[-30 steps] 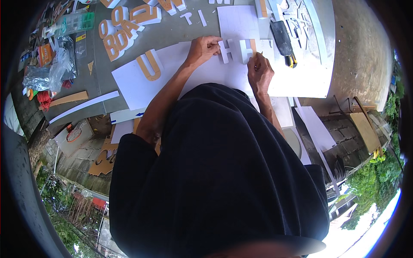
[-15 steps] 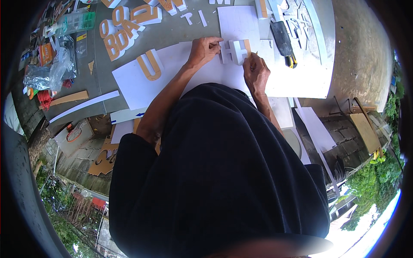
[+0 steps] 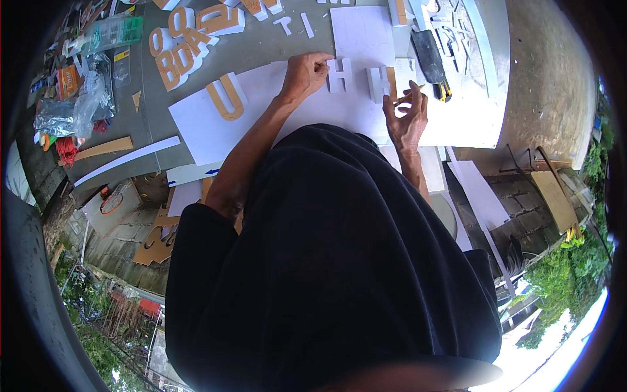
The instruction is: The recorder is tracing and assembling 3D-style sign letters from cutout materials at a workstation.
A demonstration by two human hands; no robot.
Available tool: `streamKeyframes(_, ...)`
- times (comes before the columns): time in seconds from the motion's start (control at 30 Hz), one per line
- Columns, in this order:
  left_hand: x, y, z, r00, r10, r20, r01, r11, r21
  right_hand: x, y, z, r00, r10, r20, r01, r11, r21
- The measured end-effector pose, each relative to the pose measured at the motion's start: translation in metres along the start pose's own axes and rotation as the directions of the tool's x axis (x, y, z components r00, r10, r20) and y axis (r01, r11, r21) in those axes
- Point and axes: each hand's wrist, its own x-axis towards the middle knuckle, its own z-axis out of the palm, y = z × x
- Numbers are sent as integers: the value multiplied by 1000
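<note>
A flat white letter H (image 3: 339,76) lies on white sheet material. My left hand (image 3: 304,78) is closed, its fingertips at the upper left edge of that letter. Just right of it stands a thick letter H block (image 3: 377,83), white-sided with a brown face strip. My right hand (image 3: 406,121) is beside the block's near right corner, with a slim yellowish pencil (image 3: 418,88) between its fingers; part of the pencil is hidden. Left of my left hand rests a brown-faced letter U (image 3: 226,98).
Several thick brown-faced letters (image 3: 186,55) are grouped at the far left. A black-and-yellow cutter (image 3: 431,62) lies on the right by thin white offcuts (image 3: 452,29). Plastic bags (image 3: 88,108) and a green-lidded clear box (image 3: 117,34) crowd the left edge.
The thick H block has shifted right, away from the flat white H, which now shows whole. My right hand has moved right and its fingers have loosened from the block.
</note>
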Motion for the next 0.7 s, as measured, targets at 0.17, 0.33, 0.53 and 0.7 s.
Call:
streamKeyframes(0.17, -5, -3, -4, 1000, 11, -23, -11, 1000, 26, 6, -31, -17, 967, -132, 216, 75, 964, 255)
streamKeyframes(0.33, -6, 4, -7, 1000, 0, -21, 0, 1000, 25, -9, -44, -3, 910, -174, 375, 66, 956, 284)
streamKeyframes(0.53, -15, 9, -12, 997, 69, -32, -63, 985, 161, -5, -44, 15, 867, -22, 498, -189, 910, 369)
streamKeyframes(0.7, -16, 13, -14, 993, 115, -25, -110, 981, 163, -2, -33, 48, 902, -50, 430, -200, 833, 516)
